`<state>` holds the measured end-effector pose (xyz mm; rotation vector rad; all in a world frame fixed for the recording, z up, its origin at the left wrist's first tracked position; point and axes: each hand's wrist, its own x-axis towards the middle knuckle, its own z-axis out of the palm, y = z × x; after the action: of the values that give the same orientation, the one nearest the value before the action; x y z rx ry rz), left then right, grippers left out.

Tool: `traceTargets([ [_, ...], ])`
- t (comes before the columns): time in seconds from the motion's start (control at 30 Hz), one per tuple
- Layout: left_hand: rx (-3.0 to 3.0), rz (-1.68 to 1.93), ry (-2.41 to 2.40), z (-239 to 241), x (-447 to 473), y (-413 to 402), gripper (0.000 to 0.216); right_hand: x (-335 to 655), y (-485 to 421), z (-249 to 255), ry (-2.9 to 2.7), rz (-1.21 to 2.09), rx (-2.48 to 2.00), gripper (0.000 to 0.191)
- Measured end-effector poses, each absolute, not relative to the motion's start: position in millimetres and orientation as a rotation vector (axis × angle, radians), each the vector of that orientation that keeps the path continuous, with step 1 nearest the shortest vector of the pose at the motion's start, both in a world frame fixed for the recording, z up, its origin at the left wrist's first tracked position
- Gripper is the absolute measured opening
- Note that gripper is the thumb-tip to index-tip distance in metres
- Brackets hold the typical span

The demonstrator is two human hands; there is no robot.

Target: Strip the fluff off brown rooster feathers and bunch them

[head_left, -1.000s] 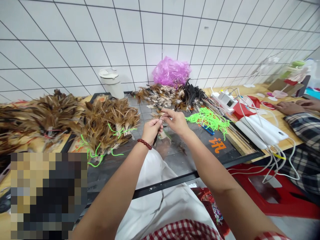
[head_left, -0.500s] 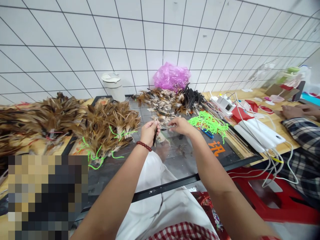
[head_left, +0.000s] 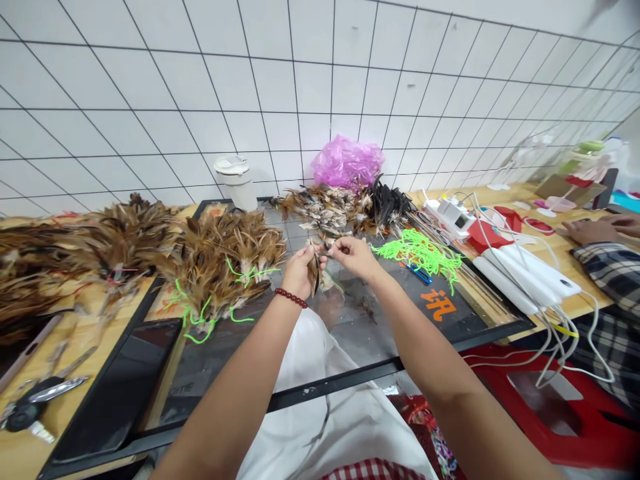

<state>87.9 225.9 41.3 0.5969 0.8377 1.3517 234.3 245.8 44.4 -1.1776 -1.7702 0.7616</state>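
Observation:
My left hand (head_left: pixel 299 270), with a dark red bead bracelet (head_left: pixel 291 297) at its wrist, is closed on a few brown and dark feathers (head_left: pixel 314 275) that hang below the fingers. Close beside it on the right, my right hand (head_left: pixel 354 257) pinches a small feather (head_left: pixel 327 245) whose far end is near the left fingertips. Behind both hands lies a pile of pale and brown feathers (head_left: pixel 325 208), with black feathers (head_left: pixel 387 205) at its right end. Bundles of brown feathers (head_left: pixel 225 247) with bright green cords lie to the left.
A tangle of green cords (head_left: pixel 417 252) lies right of my hands, with blue-handled scissors (head_left: pixel 419 274) beside it. A lidded white cup (head_left: pixel 236 183) and a pink plastic bag (head_left: pixel 347 162) stand by the tiled wall. A phone (head_left: pixel 123 387), keys (head_left: pixel 30 407), cables and a power strip (head_left: pixel 447 215) flank the mat; another person's hand (head_left: pixel 593 231) rests far right.
My right hand has come in against the left and now pinches a feather. More feathers show in the left hand. The view has shifted slightly, and the phone and keys now show.

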Motion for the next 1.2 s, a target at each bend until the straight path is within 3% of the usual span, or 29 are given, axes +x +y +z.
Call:
traceTargets([
  [0.63,0.819,1.211,0.622,40.4,87.9,221.2,0.02,231.0,241.8,53.1,-1.407,1.378,-0.862,0.033],
  [0.93,0.846,1.237,0.679,38.2,90.0,222.1,0.019,235.5,238.6,58.4,-1.529,1.443,-0.765,0.031],
  [1.2,0.869,1.249,0.852,32.9,93.1,224.3,0.019,242.8,239.1,64.9,-1.786,1.067,-0.917,0.017],
])
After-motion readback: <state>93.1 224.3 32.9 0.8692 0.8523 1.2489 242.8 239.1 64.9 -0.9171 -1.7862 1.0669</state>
